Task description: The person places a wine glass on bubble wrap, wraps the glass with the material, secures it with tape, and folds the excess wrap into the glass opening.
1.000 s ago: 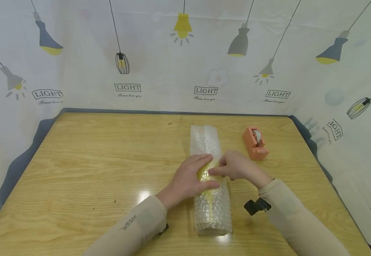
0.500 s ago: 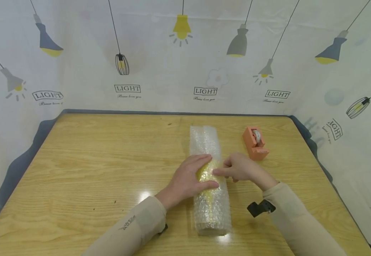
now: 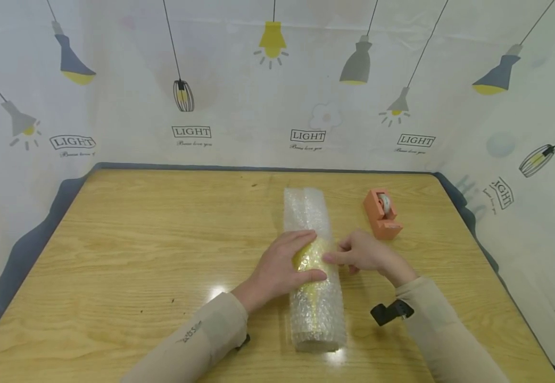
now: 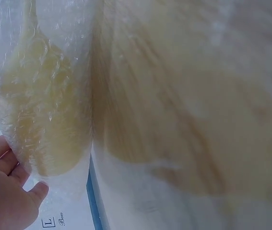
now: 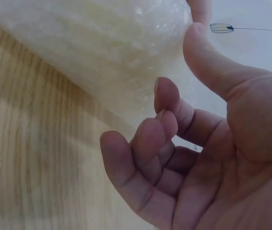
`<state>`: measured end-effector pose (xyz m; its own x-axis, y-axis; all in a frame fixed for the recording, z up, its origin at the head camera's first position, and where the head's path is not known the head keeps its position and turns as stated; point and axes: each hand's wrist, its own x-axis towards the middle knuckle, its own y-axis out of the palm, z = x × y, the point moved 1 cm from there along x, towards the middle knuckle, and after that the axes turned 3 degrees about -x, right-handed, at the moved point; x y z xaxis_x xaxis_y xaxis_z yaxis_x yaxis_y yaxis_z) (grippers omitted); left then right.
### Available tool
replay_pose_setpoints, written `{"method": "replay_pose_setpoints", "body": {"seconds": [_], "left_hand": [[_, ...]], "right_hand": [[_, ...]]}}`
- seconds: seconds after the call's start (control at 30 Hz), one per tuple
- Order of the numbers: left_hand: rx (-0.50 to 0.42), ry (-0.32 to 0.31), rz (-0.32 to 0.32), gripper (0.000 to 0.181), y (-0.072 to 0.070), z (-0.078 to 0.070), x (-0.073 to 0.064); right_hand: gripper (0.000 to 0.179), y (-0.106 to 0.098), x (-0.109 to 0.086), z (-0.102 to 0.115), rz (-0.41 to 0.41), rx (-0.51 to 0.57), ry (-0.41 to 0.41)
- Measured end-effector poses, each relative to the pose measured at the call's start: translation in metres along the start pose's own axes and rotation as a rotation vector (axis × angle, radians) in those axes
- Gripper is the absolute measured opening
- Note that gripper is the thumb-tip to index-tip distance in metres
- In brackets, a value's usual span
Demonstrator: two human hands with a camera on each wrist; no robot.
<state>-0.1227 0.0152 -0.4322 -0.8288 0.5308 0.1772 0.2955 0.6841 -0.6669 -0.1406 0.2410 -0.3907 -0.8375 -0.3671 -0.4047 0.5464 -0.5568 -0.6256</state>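
Observation:
A long bubble-wrap roll (image 3: pixel 313 314) lies lengthwise on the table, with a yellow object (image 4: pixel 42 105) showing through it. In the left wrist view that object is wide and rounded at one end and narrows to a stem; its kind is unclear through the wrap. My left hand (image 3: pixel 277 266) holds the roll around its middle, index finger and thumb spread across the top. From the right, my right hand (image 3: pixel 365 252) touches the roll with its extended thumb. Its other fingers (image 5: pixel 147 143) are loosely bent beside the wrap.
A salmon-coloured tape dispenser (image 3: pixel 382 215) with a roll of clear tape stands behind my right hand. The wooden table (image 3: pixel 162 229) meets a lamp-printed curtain (image 3: pixel 239 106) at the back and sides.
My right hand has shifted a little to the right, its thumb sliding across the top of the roll towards the right side. The left hand and roll have hardly moved.

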Motion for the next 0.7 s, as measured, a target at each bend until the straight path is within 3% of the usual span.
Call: {"method": "replay_pose_setpoints", "body": {"seconds": [0.5,0.6,0.7], "left_hand": [[0.06,0.016,-0.013,0.088,-0.006,-0.006,-0.004],[0.073,-0.027,-0.023,0.093,-0.006,-0.008,-0.005],[0.064,-0.122,-0.037,0.105,-0.006,-0.011,-0.006]], "right_hand": [[0.057,0.01,0.0,-0.01,-0.013,0.013,0.081],[0.057,0.011,-0.001,-0.01,-0.016,0.018,0.074],[0.058,0.011,-0.002,-0.01,-0.02,0.006,0.083]]}}
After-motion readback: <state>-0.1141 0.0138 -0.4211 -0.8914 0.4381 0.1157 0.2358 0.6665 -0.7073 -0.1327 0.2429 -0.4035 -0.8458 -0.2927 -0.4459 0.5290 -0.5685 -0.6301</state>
